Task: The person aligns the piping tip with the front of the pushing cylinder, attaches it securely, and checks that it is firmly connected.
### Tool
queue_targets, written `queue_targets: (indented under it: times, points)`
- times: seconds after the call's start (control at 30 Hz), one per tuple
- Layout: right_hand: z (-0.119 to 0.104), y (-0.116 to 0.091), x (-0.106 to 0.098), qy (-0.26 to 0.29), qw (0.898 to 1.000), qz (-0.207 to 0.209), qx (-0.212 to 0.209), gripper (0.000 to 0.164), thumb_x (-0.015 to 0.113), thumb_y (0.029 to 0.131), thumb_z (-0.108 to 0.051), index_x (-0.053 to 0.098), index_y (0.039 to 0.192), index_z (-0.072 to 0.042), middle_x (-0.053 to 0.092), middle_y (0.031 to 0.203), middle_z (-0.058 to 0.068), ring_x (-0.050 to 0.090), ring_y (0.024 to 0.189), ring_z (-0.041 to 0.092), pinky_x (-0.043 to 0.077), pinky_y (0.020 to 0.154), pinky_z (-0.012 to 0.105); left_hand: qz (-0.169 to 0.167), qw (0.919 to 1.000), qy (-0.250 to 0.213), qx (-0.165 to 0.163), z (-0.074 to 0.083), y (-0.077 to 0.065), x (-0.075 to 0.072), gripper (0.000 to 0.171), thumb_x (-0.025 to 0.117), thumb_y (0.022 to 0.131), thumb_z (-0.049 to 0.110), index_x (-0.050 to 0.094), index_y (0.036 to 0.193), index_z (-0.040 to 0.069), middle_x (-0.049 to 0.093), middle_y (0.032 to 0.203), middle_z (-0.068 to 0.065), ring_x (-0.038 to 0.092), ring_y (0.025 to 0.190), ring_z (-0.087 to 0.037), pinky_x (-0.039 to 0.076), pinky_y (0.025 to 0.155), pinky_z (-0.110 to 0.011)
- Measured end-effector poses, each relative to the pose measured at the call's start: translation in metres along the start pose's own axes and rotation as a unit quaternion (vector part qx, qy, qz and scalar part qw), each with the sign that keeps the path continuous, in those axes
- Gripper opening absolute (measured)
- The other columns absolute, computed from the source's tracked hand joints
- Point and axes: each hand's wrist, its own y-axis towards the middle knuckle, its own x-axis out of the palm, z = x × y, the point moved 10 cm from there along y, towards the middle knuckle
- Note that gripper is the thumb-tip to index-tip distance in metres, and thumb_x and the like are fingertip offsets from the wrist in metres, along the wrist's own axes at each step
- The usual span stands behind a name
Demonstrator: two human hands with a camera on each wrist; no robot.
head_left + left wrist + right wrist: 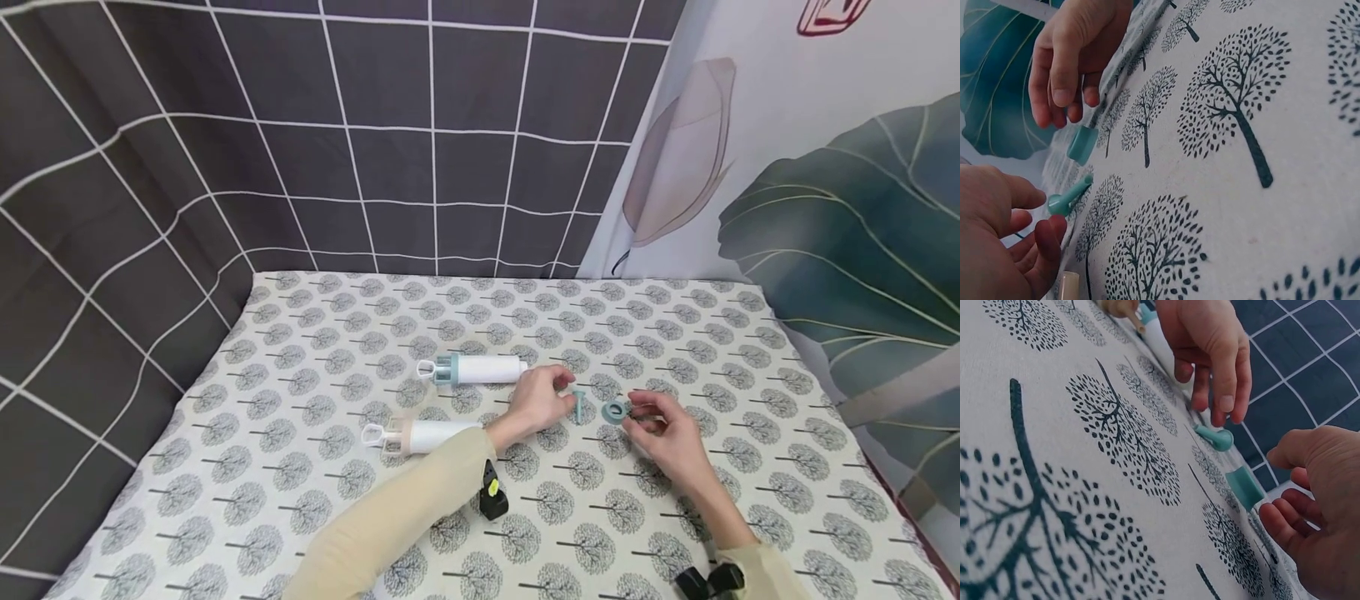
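A small teal peg with a flared end [579,408] lies on the patterned cloth, just beyond the fingertips of my left hand [536,398]. That hand's fingers are loosely bent and hold nothing. To the peg's right sits a teal ring [607,415]. My right hand [671,435] is beside the ring with thumb and fingers apart. In the right wrist view, the ring [1245,487] is close to the right fingertips; whether they touch is hard to tell. The left wrist view shows the peg [1060,204] between the left thumb and fingers, not gripped.
Behind and left of my left hand lies a white cylinder with a teal collar [487,369]. Nearer me is a similar one with a beige collar [438,435], partly behind my left sleeve. A tree-print cloth [337,333] covers the table, which meets dark gridded fabric [390,167] at the back.
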Motion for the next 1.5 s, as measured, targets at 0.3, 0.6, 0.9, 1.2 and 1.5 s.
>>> queue_targets:
  times: [0.3, 0.6, 0.9, 1.2, 1.5]
  points:
    - [0.002, 0.001, 0.004, 0.002, 1.0, -0.014, 0.009, 0.049, 0.076, 0.081, 0.008, 0.056, 0.126, 0.009, 0.06, 0.111, 0.025, 0.06, 0.086, 0.012, 0.053, 0.074, 0.017, -0.018, 0.9994, -0.014, -0.026, -0.008, 0.001, 0.01, 0.032, 0.078, 0.083, 0.012, 0.071, 0.114, 0.013, 0.069, 0.103, 0.001, 0.061, 0.09, -0.011, 0.049, 0.085, -0.027]
    - [0.006, 0.007, 0.01, -0.008, 1.0, -0.022, 0.008, 0.048, 0.077, 0.08, 0.007, 0.057, 0.124, 0.009, 0.06, 0.112, 0.023, 0.06, 0.087, 0.016, 0.053, 0.075, 0.018, -0.02, 0.9995, -0.011, -0.02, -0.006, 0.004, 0.015, 0.033, 0.079, 0.082, 0.01, 0.071, 0.114, 0.013, 0.069, 0.103, 0.0, 0.061, 0.091, -0.013, 0.049, 0.085, -0.028]
    - [0.012, 0.011, 0.013, -0.018, 0.999, -0.034, 0.03, 0.049, 0.077, 0.081, 0.005, 0.057, 0.125, 0.007, 0.056, 0.114, 0.023, 0.059, 0.087, 0.019, 0.053, 0.073, 0.02, -0.017, 0.9998, -0.009, -0.008, -0.004, 0.007, 0.016, 0.034, 0.08, 0.08, 0.01, 0.072, 0.113, 0.012, 0.069, 0.099, 0.002, 0.061, 0.089, -0.012, 0.048, 0.085, -0.027]
    - [0.008, 0.014, 0.016, -0.047, 0.998, -0.028, 0.021, 0.047, 0.078, 0.08, 0.004, 0.058, 0.122, 0.007, 0.058, 0.106, 0.019, 0.056, 0.081, 0.017, 0.05, 0.068, 0.019, -0.028, 0.9995, 0.016, -0.001, -0.002, 0.009, 0.019, 0.024, 0.08, 0.082, 0.011, 0.074, 0.105, 0.014, 0.068, 0.092, 0.007, 0.059, 0.083, -0.008, 0.047, 0.08, -0.025]
    - [0.004, 0.016, 0.02, -0.072, 0.997, -0.025, -0.008, 0.046, 0.078, 0.076, 0.008, 0.061, 0.118, 0.007, 0.057, 0.099, 0.015, 0.051, 0.075, 0.017, 0.045, 0.062, 0.019, -0.028, 0.9995, 0.015, 0.007, -0.002, 0.01, 0.019, 0.015, 0.079, 0.082, 0.011, 0.075, 0.096, 0.014, 0.066, 0.084, 0.008, 0.055, 0.076, -0.006, 0.045, 0.074, -0.022]
